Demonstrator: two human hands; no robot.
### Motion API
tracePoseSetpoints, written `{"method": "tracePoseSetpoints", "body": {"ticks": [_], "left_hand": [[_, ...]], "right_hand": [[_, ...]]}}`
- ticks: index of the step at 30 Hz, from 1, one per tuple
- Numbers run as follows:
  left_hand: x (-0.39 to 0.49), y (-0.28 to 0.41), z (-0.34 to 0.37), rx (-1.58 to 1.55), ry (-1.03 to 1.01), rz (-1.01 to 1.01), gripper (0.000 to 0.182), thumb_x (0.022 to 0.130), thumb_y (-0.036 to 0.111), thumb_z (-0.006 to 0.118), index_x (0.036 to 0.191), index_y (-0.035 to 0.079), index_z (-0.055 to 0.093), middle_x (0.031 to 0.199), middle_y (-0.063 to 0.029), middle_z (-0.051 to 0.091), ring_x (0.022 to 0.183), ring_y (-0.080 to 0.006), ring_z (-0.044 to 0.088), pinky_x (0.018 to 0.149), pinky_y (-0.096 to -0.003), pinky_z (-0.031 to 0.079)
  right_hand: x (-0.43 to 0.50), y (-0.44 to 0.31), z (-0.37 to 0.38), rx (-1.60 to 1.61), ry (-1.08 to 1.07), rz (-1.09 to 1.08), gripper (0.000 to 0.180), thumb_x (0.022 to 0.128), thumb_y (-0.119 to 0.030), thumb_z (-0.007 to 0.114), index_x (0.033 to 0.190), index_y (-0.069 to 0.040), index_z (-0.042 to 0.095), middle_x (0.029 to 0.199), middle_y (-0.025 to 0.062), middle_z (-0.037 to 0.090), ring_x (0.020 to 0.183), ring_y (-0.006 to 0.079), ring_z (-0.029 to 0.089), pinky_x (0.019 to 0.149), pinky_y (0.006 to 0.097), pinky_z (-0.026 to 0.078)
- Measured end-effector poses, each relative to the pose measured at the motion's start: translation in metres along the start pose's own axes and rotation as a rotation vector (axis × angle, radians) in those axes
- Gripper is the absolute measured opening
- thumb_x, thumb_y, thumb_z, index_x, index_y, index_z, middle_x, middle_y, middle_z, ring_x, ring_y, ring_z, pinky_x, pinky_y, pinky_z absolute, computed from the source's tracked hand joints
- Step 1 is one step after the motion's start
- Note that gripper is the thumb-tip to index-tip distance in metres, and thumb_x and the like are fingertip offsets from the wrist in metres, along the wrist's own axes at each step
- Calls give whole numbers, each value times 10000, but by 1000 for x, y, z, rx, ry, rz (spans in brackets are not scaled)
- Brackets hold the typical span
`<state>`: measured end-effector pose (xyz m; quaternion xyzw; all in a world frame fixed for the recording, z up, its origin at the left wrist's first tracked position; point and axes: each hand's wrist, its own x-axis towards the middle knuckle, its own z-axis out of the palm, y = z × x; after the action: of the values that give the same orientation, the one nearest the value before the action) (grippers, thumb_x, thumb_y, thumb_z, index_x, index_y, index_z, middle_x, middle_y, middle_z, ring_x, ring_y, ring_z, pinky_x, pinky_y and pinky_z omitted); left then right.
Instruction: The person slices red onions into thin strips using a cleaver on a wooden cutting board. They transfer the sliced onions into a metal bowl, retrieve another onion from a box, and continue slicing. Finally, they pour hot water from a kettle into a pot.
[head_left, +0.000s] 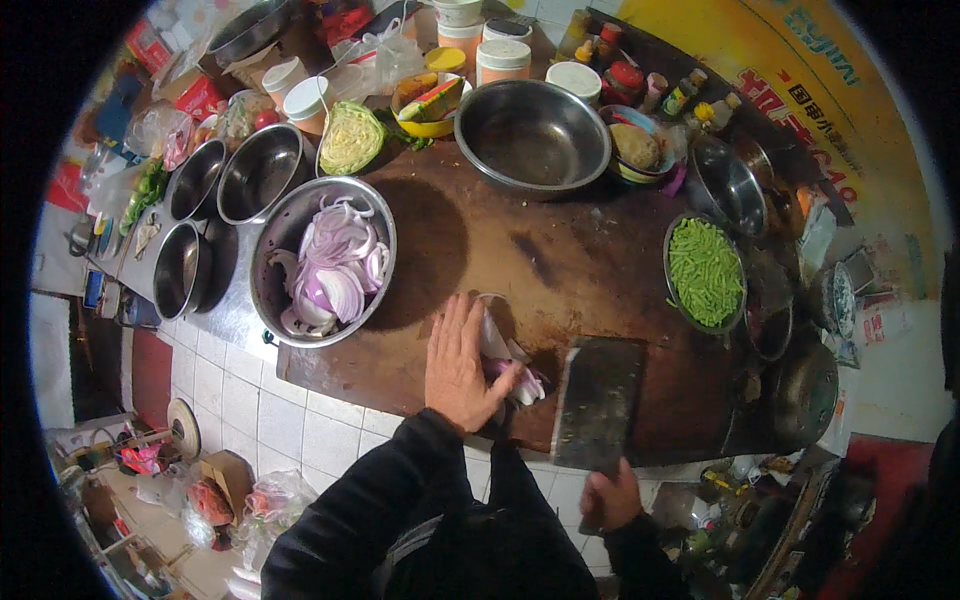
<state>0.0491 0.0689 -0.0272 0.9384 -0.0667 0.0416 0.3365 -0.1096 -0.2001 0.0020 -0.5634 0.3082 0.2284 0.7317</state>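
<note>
My right hand (611, 495) grips the handle of a broad, dark-bladed cleaver (600, 397), which is held flat-side up near the front edge of the brown wooden board (480, 240). My left hand (461, 367) is flat with its thumb spread, at the left side of some cut red onion pieces (525, 379); the thumb touches them, and part of the pile is hidden by the hand. To the left, a steel bowl (264, 300) holds many sliced red onions (337, 270). At the right stands a bowl of chopped green beans (705, 274).
A large steel basin (532, 135) stands at the back, beside a halved cabbage (351, 137). Smaller steel bowls (262, 172) are at the left. Lidded tubs (502, 64) and sauce bottles (682, 90) line the back. Several pans (806, 390) crowd the right edge.
</note>
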Motion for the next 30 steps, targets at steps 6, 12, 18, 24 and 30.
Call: {"method": "tracePoseSetpoints", "body": {"ticks": [6, 12, 18, 24, 30], "left_hand": [[2, 16, 0, -49, -31, 63, 967, 774, 423, 807, 1525, -2, 371, 1585, -248, 373, 1510, -407, 302, 1231, -518, 236], [3, 14, 3, -130, 7, 62, 888, 770, 385, 815, 1463, -27, 442, 1562, -276, 389, 1484, -449, 329, 1221, -513, 266], [10, 16, -12, -221, 83, 105, 847, 778, 350, 813, 1440, -46, 462, 1545, -302, 399, 1454, -470, 367, 1207, -513, 298], [33, 26, -69, -341, 226, 123, 844, 760, 277, 821, 1454, -37, 456, 1550, -289, 405, 1452, -463, 382, 1200, -492, 312], [71, -39, -135, -287, 435, 14, 598, 833, 192, 732, 1365, -19, 558, 1507, -255, 478, 1423, -405, 447, 1178, -451, 354]], "right_hand": [[18, 18, 74, 13, -138, -62, 228, 985, -64, 572, 1196, -31, 491, 777, 65, 577, 573, 172, 575, 534, 309, 477], [35, 11, 121, 31, -166, -11, 207, 1006, -41, 549, 1198, -48, 470, 759, 47, 548, 579, 152, 557, 541, 307, 478], [35, -7, 131, 23, -230, 7, 231, 996, -32, 546, 1204, -31, 446, 740, 61, 537, 579, 163, 564, 546, 314, 489], [11, -64, 166, -163, -271, -158, 252, 992, -65, 543, 1224, -14, 459, 734, 80, 569, 567, 159, 578, 555, 302, 497], [16, -117, 251, -272, -400, -291, 172, 1007, -84, 549, 1163, -27, 505, 750, 54, 570, 577, 131, 579, 554, 278, 490]]}}
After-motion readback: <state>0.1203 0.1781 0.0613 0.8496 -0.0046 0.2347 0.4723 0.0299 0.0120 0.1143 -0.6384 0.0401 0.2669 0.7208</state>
